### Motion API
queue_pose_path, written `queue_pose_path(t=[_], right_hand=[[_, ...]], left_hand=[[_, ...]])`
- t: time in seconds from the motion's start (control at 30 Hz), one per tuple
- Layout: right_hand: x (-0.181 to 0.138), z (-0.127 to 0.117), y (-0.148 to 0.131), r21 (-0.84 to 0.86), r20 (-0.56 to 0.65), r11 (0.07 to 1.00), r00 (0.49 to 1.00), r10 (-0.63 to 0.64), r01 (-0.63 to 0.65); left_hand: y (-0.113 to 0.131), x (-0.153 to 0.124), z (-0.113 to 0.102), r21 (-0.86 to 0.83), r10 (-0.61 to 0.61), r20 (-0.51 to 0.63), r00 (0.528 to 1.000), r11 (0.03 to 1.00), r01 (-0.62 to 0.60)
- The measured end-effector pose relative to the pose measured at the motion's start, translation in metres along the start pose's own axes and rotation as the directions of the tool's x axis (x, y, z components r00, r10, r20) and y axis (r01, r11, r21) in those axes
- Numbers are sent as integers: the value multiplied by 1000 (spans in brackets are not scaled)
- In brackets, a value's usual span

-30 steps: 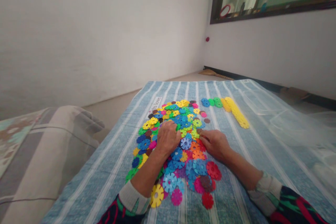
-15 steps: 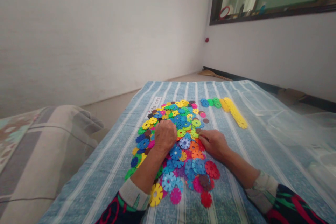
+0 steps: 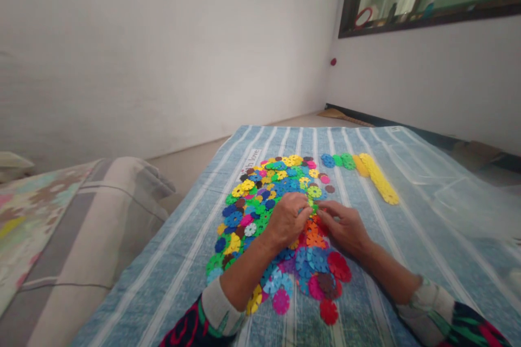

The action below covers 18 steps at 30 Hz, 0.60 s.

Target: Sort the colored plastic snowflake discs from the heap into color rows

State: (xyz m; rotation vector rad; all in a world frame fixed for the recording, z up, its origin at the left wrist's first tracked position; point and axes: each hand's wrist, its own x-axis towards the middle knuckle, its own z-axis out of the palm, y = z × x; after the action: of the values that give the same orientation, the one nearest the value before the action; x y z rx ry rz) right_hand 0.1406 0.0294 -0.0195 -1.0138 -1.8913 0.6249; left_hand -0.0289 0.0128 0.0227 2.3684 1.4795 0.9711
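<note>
A heap of colourful notched plastic discs [image 3: 233, 219], like flat flowers, spreads over the striped cloth. My left hand [image 3: 287, 219] is closed, its thumb and fingers meeting at a small green notched disc [image 3: 315, 209]. From the other side my right hand [image 3: 345, 226] pinches at the same green disc; its other fingers are curled. The fingers partly cover the disc, so how it sits between them is hard to see. Orange discs [image 3: 314, 236] lie just below the fingertips, and red discs [image 3: 339, 267] lie nearer to me.
Beyond my right hand lies a joined row of discs: blue [image 3: 328, 160], green and a long yellow stretch [image 3: 382, 181]. Clear plastic bags [image 3: 468, 200] rest on the right of the cloth [image 3: 175, 249]. A draped bed or seat [image 3: 109, 217] stands at the left.
My left hand has moved right from the middle of the heap to meet my right hand. A green disc now shows between their fingertips. The view has swung slightly left.
</note>
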Motion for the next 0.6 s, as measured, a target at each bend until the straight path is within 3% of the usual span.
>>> queue_pose_path(t=[0.23,0.33,0.43,0.6], right_hand=[[0,-1,0,41,43,999,999,21,-23],[1,-1,-1,28,6,999,999,47,-47],[1,0,-1,21,-10,998,998,57,-57],[2,0,2,9,17,998,998,68,-68]], left_hand=[[-10,4,-10,22,1,22,1000,1000,-1],[-28,7,-22,186,-90,-14,996,978,91],[-43,7,-32,356,-210,26,977,916,187],[-47,5,-32,484,-242,79,967,857,175]])
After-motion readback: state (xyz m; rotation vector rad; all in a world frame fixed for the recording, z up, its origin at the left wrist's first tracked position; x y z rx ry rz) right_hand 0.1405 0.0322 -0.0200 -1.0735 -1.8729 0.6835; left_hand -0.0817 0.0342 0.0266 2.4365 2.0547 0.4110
